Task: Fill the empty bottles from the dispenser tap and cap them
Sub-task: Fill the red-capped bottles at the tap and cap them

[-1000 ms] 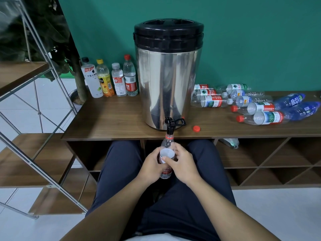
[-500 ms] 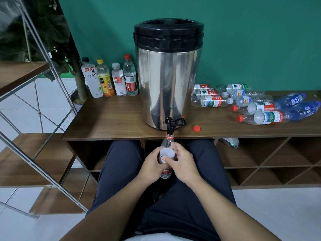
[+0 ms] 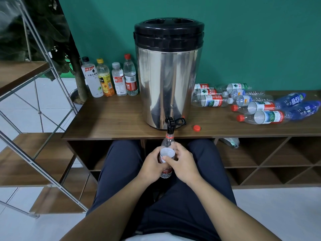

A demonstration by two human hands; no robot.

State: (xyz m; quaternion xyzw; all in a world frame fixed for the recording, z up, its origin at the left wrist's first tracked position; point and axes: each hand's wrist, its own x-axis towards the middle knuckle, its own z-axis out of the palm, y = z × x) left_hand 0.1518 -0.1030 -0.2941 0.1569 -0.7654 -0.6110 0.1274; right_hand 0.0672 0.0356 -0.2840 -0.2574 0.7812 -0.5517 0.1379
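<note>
No change over last second: both hands [image 3: 171,162] stayed wrapped round bottle [image 3: 167,154] under tap [image 3: 169,125]; filling apparently continued, cap [image 3: 197,128] waited on counter [image 3: 111,119].

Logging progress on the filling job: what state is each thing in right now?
Bottle: uncapped, upright, mouth at the tap, held by both hands.
Left hand: gripping the bottle.
Right hand: gripping the bottle.
Red cap: loose on the shelf.
Four bottles left of the dispenser: upright, capped.
</note>
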